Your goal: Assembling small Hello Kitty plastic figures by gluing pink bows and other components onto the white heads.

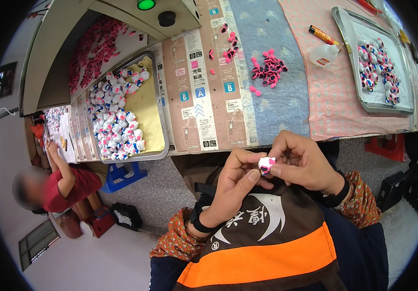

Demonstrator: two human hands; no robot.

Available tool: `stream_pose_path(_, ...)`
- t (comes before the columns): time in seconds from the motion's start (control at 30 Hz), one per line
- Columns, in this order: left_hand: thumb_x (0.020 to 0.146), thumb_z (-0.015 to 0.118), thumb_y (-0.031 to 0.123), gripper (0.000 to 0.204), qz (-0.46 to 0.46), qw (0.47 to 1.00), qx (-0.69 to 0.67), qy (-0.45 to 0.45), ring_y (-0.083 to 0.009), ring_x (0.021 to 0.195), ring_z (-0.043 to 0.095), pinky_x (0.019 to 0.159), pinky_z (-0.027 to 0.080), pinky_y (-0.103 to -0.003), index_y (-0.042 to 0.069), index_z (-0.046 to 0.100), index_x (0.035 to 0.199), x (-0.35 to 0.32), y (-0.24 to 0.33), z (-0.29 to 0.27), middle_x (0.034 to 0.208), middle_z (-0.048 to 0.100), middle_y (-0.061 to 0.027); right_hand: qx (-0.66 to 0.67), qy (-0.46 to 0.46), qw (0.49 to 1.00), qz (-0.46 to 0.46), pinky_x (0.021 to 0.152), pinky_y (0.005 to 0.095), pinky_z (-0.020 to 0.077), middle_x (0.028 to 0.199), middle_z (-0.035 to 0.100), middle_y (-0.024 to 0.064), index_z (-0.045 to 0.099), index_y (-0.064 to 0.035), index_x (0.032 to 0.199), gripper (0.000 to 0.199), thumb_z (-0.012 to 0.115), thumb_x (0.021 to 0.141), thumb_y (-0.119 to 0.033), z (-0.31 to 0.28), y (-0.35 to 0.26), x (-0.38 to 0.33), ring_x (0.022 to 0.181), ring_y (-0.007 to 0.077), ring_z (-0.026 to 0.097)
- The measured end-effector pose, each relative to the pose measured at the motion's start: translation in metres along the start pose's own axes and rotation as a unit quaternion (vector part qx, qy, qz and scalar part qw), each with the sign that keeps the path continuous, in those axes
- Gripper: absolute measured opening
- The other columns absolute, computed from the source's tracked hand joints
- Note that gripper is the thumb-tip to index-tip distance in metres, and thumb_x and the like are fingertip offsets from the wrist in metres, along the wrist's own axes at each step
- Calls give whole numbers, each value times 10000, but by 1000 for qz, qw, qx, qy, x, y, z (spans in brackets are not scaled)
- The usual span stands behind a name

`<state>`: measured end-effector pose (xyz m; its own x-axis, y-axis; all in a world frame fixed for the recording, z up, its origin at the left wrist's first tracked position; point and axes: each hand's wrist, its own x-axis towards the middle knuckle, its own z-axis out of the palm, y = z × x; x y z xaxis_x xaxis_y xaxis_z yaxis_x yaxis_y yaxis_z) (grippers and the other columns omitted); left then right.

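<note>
A small white toy figure head (266, 164) with pink and black parts sits between my two hands, just in front of the table edge. My left hand (240, 177) pinches it from the left with fingers closed. From the right, the thumb and fingertips of my right hand (305, 165) are closed on the same toy. Small pink-and-black pieces shaped like sunglasses (268, 70) lie heaped on the blue cloth (269, 116) beyond my hands. A few more pink pieces (230, 48) are scattered on the printed paper to their left.
At left, a yellow-lined metal tray (153, 138) holds many white toy heads, beside a machine housing (121, 19) with a green light. At right stand another toy tray (388, 111), a white bottle (323, 55) and an orange-black tube (324, 35). A person (70, 186) in red works far left.
</note>
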<state>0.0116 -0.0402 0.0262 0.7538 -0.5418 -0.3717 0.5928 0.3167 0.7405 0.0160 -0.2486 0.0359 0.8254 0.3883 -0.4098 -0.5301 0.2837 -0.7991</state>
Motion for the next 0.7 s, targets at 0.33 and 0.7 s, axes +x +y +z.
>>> stream_pose_path(0.33, 952, 576, 39, 251, 80, 994, 73, 8, -178, 1039, 591, 916, 501, -334, 9, 481, 1183, -1, -1, 3, 1175, 555, -135, -185, 24, 972, -140, 558, 181, 411, 766, 550, -29, 585, -46, 898, 155, 725, 857, -98, 8, 1, -2, 653, 5, 507)
stream_pose_path(0.7, 934, 556, -56, 245, 151, 985, 82, -18, -154, 1014, 586, 882, 528, -301, 1, 484, 1162, 3, -10, 6, 1164, 532, -131, -224, 19, 955, -195, 511, 191, 407, 769, 534, -18, 591, -47, 872, 151, 732, 834, -87, 4, 1, -7, 600, 11, 500)
